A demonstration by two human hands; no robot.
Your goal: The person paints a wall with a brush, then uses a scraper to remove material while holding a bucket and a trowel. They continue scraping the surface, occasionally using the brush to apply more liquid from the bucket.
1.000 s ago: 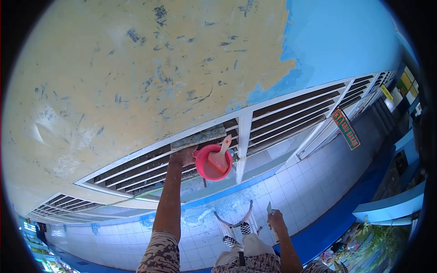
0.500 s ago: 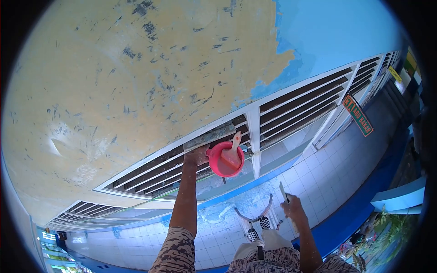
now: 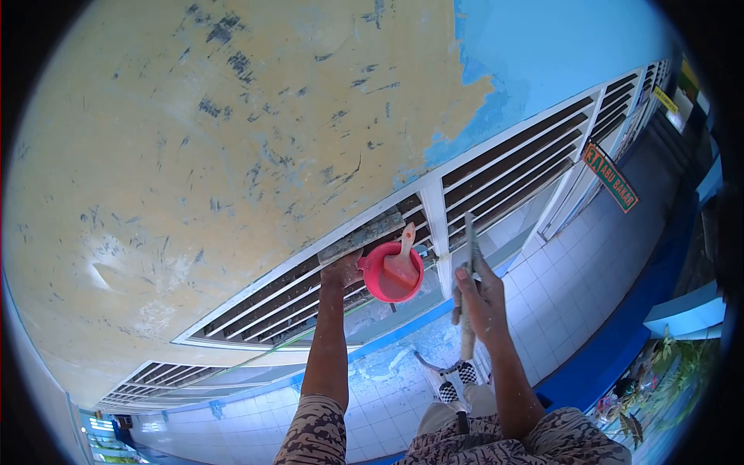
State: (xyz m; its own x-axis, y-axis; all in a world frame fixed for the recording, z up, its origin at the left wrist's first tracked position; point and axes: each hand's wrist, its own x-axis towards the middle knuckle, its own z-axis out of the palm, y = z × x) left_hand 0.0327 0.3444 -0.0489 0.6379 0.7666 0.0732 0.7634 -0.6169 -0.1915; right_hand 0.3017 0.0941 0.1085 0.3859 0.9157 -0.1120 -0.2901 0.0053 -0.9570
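My left hand (image 3: 339, 271) is raised near the slatted vent, closed at the short handle of a pink plastic dipper (image 3: 370, 285). A paintbrush (image 3: 408, 242) stands in the dipper, bristles down and handle up, with pinkish liquid around it. Along the top of that hand lies a long, flat, smeared grey board (image 3: 360, 237); whether my fingers grip it too, I cannot tell. My right hand (image 3: 484, 298) is closed around a putty knife, its grey blade (image 3: 471, 240) pointing up, right of the dipper.
Ahead rises a wall (image 3: 256, 155) with yellowish coating, dark scuffs and a blue painted area (image 3: 558, 54). Below run white-slatted vents (image 3: 511, 178). A sign (image 3: 611, 177) juts out at right. Under my checkered shoes (image 3: 457, 381) are metal rails, above the tiled floor (image 3: 372, 422). Plants (image 3: 659, 387) grow at lower right.
My right hand has risen from low beside my legs to near the dipper's height, bringing the putty knife up. My left hand and the dipper stay almost in place; the view has shifted slightly.
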